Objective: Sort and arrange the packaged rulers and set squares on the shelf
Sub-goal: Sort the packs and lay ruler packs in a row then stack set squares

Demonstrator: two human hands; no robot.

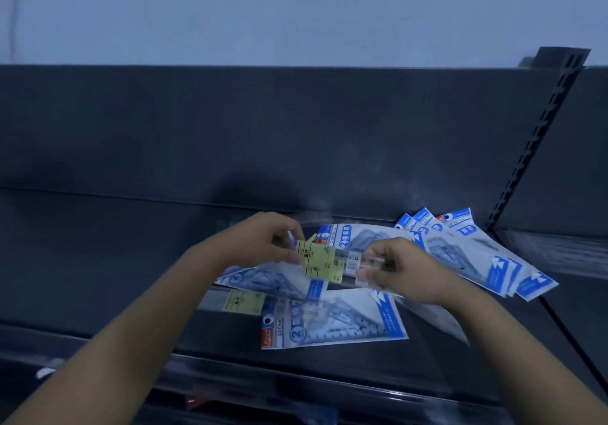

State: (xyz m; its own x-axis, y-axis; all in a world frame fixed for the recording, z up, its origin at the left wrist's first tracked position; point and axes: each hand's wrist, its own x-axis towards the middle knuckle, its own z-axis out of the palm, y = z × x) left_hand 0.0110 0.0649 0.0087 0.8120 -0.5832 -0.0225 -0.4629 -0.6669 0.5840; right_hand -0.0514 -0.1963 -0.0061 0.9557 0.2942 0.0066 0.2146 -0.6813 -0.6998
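— What are the fingers [279,253] doing?
— The left hand [263,243] and right hand [404,270] are each pinching an end of the ruler pack [329,261], holding it over the set-square packs [335,324] on the shelf [98,260].
— Handling?
— Likely light, stiff, slippery; end grips are suiting it.

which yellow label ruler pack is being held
The upper ruler pack, pinched between the left hand and right hand; the other yellow-labelled pack lies flat on the shelf.
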